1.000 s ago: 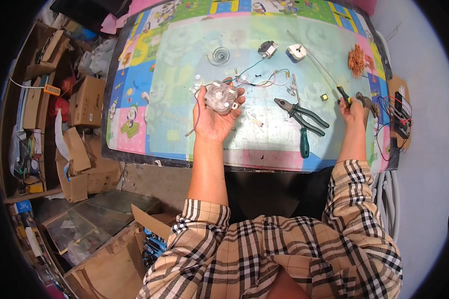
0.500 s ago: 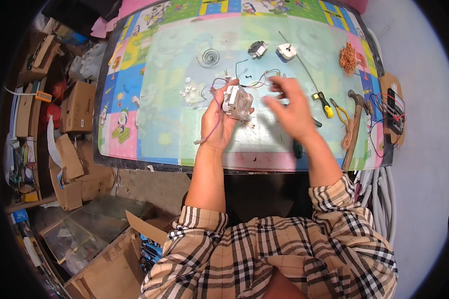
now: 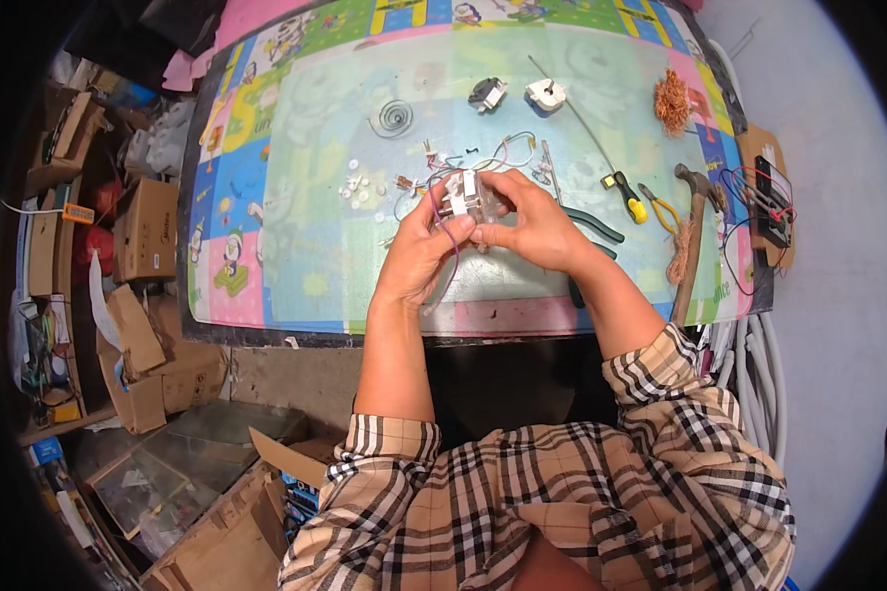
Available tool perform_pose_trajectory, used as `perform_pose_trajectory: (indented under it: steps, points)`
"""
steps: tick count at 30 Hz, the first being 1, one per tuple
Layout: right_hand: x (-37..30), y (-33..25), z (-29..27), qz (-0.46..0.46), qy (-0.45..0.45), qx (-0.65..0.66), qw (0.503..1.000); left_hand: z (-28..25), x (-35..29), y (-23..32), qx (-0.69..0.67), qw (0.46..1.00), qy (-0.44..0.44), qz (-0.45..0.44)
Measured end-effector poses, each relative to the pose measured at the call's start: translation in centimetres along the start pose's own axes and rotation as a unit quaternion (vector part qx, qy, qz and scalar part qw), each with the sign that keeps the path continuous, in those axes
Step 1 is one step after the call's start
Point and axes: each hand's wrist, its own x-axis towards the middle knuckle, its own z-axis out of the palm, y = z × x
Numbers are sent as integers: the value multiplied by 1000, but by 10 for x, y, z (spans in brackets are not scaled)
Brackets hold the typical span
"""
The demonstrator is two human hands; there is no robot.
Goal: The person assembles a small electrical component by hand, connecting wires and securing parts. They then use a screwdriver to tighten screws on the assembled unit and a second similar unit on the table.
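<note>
Both hands hold a small boxy mechanism (image 3: 465, 195) with a white and clear plastic casing, just above the table's near half. My left hand (image 3: 419, 251) grips its left side, thumb on the near face. Around the right side curl the fingers of my right hand (image 3: 537, 225), its thumb meeting the left thumb at the front. A purple wire (image 3: 450, 258) hangs down over the left hand. More thin wires (image 3: 508, 153) spread over the table behind the mechanism. Small white plastic pieces (image 3: 360, 187) lie to the left, and dark green-handled pliers (image 3: 593, 225) beside my right wrist.
Farther back lie a flat coil spring (image 3: 394, 119), a black-and-white part (image 3: 487, 95) and a white round part (image 3: 545, 95). On the right are a screwdriver (image 3: 627, 197), yellow-handled pliers (image 3: 663, 212), a hammer (image 3: 695, 236), copper wire (image 3: 671, 102) and a multimeter (image 3: 773, 202). Cardboard boxes (image 3: 148, 229) stand left.
My right hand has come in from the right and closed on the mechanism. The mechanism has turned in my left hand, whose thumb now presses its front.
</note>
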Motion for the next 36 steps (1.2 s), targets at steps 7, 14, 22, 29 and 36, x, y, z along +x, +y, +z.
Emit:
perform_pose_trajectory:
  steps: [7,14,22,29,36]
  points:
    - [-1,-2,0,-10,20,-16,1000,2,1,-4,30,999,22,28]
    - [-3,-6,3,3,37,-31,999,1,2,-6,40,998,38,38]
    - [-2,-4,6,25,37,-31,999,-3,1,-7,51,997,44,35]
    - [-1,2,11,38,41,-33,998,-6,2,-10,59,996,57,23]
    - [2,9,14,63,30,-45,997,-9,6,-14,86,994,72,-4]
